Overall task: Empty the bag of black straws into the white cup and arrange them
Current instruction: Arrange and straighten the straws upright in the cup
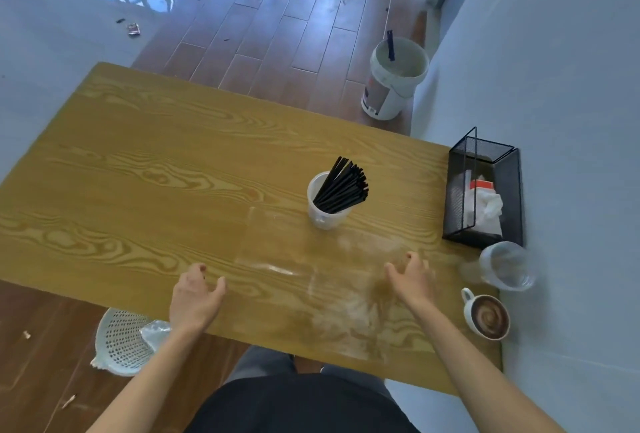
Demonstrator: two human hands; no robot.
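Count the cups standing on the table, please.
3. The white cup with black straws stands mid-table; a clear plastic cup is near the right edge before the black mesh box; a coffee cup sits nearest the person.

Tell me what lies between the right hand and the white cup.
In the head view, only bare table lies between the right hand and the white cup of black straws.
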